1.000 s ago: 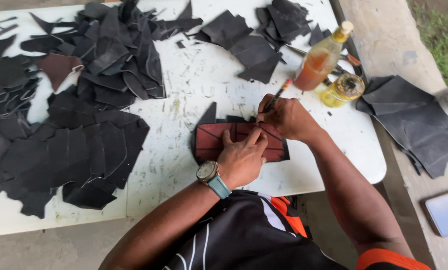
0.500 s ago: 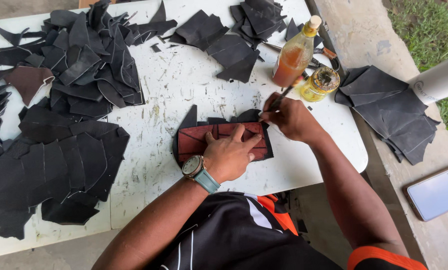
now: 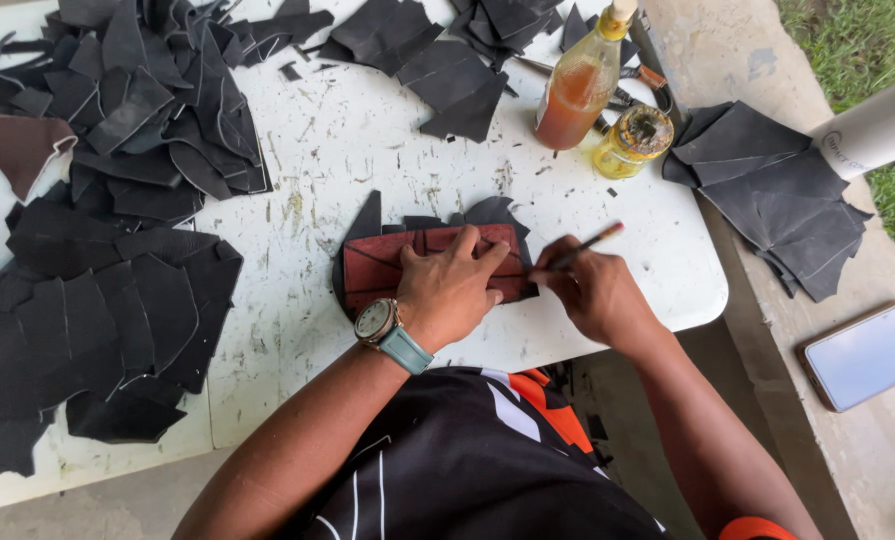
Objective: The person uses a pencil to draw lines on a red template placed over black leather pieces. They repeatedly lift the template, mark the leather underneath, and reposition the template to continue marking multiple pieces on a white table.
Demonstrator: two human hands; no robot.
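Observation:
A reddish-brown template (image 3: pixel 383 266) lies flat on a black leather piece (image 3: pixel 488 212) near the front edge of the white table (image 3: pixel 368 130). My left hand (image 3: pixel 452 290), with a teal-strapped watch on its wrist, presses down on the template with fingers spread. My right hand (image 3: pixel 593 288) grips a thin pen (image 3: pixel 588 246) and holds its tip at the template's right edge.
Heaps of cut black leather (image 3: pixel 118 200) cover the table's left and back. An amber liquid bottle (image 3: pixel 578 85) and a small yellow jar (image 3: pixel 635 141) stand at the back right. More leather (image 3: pixel 768 190), a roll (image 3: pixel 873 130) and a phone (image 3: pixel 868 352) lie on the concrete ledge to the right.
My right hand has moved the pen from the template's upper right corner down along its right edge. My left hand stays pressed on the template. The view has shifted slightly.

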